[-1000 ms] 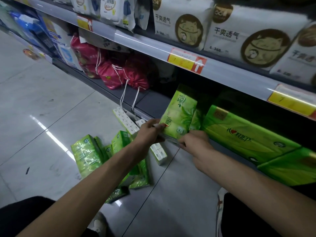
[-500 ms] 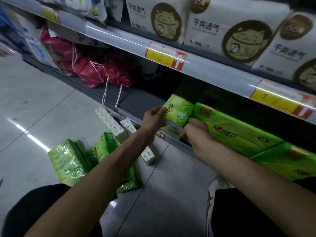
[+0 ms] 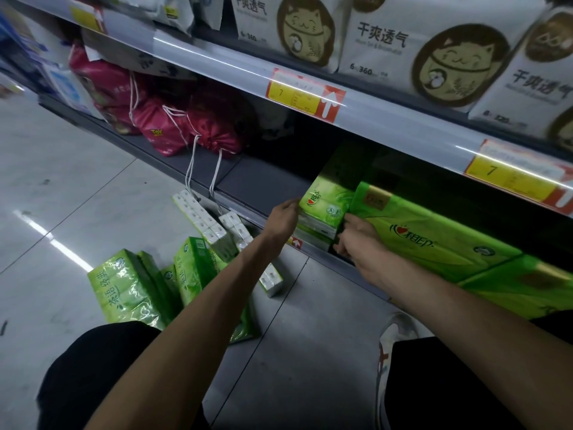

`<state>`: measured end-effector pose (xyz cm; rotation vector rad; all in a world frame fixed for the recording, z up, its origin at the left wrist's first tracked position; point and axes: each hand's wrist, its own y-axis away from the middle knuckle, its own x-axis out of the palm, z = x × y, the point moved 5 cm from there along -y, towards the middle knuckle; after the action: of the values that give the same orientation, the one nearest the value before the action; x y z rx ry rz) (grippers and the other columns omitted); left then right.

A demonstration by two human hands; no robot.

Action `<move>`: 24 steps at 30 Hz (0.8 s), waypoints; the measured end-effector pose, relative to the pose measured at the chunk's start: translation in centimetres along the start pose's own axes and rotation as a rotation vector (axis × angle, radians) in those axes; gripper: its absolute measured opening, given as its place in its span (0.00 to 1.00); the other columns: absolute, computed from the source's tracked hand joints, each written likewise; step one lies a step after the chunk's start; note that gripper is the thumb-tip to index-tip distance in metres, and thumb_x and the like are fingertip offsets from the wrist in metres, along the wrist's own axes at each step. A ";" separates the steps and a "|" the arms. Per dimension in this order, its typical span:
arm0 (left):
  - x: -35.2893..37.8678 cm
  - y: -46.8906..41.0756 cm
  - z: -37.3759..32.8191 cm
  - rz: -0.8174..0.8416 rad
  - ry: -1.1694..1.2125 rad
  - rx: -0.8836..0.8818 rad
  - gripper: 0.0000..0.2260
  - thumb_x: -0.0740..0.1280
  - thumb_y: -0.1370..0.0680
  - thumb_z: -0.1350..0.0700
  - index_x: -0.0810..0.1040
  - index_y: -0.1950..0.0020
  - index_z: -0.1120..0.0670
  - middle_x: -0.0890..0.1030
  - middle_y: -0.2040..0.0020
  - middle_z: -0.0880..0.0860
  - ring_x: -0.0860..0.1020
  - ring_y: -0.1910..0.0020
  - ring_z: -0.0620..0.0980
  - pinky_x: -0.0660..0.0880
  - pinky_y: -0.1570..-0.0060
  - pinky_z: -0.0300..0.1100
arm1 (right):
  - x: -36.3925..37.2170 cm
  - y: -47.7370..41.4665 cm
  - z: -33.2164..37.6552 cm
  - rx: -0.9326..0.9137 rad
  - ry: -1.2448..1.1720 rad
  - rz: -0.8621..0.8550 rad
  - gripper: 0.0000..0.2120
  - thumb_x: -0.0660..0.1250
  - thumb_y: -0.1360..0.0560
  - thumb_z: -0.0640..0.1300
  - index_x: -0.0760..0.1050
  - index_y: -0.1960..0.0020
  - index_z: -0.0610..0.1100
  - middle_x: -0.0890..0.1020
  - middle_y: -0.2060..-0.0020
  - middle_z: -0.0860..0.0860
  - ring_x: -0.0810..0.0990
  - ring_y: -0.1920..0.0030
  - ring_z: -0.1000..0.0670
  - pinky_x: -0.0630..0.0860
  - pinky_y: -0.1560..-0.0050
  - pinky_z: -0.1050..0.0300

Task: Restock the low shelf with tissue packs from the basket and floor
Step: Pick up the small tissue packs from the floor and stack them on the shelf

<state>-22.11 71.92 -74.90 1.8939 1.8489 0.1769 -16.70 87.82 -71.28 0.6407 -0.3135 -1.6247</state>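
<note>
Both hands grip a glossy green pack (image 3: 325, 206) at the shelf (image 3: 263, 184) lip: left hand (image 3: 283, 217), right hand (image 3: 359, 240); bare grey shelf lies leftward.

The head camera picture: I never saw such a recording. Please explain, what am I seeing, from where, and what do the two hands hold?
There is no machine here. A person wears a camera on the head, so you look forward and down along both bare arms. The person is low down before a grey metal store shelf. The left hand and the right hand together grip a small green plastic tissue pack at the shelf's front edge, beside a long green tissue pack lying there. More green tissue packs and white packs wait on the grey tiled floor. No basket is visible.
</note>
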 end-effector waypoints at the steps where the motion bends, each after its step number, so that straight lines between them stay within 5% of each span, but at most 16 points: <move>1: -0.1 0.2 0.2 0.031 -0.034 -0.004 0.21 0.56 0.18 0.67 0.79 0.29 0.56 0.84 0.50 0.55 0.78 0.56 0.48 0.73 0.59 0.36 | 0.2 -0.2 -0.3 0.004 0.023 0.011 0.33 0.56 0.29 0.20 0.75 0.30 0.43 0.80 0.45 0.50 0.77 0.41 0.45 0.78 0.37 0.44; 3: -0.1 0.5 0.7 0.083 -0.105 0.014 0.28 0.55 0.23 0.71 0.77 0.27 0.55 0.83 0.61 0.49 0.74 0.66 0.47 0.69 0.70 0.35 | 0.8 -0.5 -0.8 0.003 0.075 0.033 0.35 0.56 0.32 0.21 0.74 0.30 0.43 0.80 0.48 0.48 0.77 0.47 0.46 0.77 0.56 0.52; 5: -0.1 0.2 1.4 0.083 -0.153 0.036 0.31 0.54 0.25 0.71 0.76 0.25 0.52 0.86 0.52 0.52 0.77 0.61 0.52 0.72 0.63 0.42 | 1.1 -0.6 -1.1 0.003 0.095 0.029 0.35 0.56 0.30 0.24 0.72 0.29 0.48 0.78 0.51 0.48 0.74 0.57 0.50 0.68 0.64 0.59; 8: -0.2 0.2 1.8 0.050 -0.169 0.006 0.28 0.55 0.24 0.72 0.78 0.28 0.57 0.84 0.41 0.59 0.78 0.60 0.52 0.72 0.62 0.43 | 1.1 -1.0 -1.5 0.005 0.091 0.007 0.29 0.56 0.29 0.25 0.74 0.34 0.46 0.79 0.58 0.50 0.72 0.61 0.51 0.66 0.66 0.60; 12: -0.1 0.9 2.2 0.033 -0.231 -0.024 0.14 0.58 0.25 0.72 0.78 0.44 0.65 0.80 0.51 0.61 0.77 0.54 0.55 0.70 0.55 0.43 | 1.2 -1.0 -2.0 0.022 0.147 0.007 0.22 0.58 0.32 0.23 0.76 0.46 0.44 0.74 0.65 0.50 0.72 0.62 0.48 0.64 0.67 0.60; 18: 0.0 1.6 1.9 0.009 -0.238 -0.024 0.18 0.57 0.25 0.73 0.78 0.39 0.64 0.78 0.55 0.56 0.75 0.53 0.53 0.68 0.55 0.40 | 1.5 -0.9 -2.0 0.041 0.158 0.028 0.18 0.63 0.34 0.24 0.77 0.49 0.40 0.77 0.63 0.46 0.73 0.60 0.46 0.67 0.64 0.57; 24: -0.1 2.0 2.1 0.011 -0.248 -0.020 0.27 0.57 0.25 0.72 0.74 0.27 0.61 0.79 0.32 0.60 0.78 0.35 0.59 0.74 0.43 0.45 | 1.9 -1.1 -2.5 0.053 0.155 0.070 0.23 0.65 0.34 0.25 0.77 0.41 0.39 0.83 0.47 0.42 0.78 0.50 0.43 0.73 0.58 0.54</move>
<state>-19.47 71.40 -75.89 1.8220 1.6645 -0.0355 -16.28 86.57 -74.33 0.7835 -0.2635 -1.4946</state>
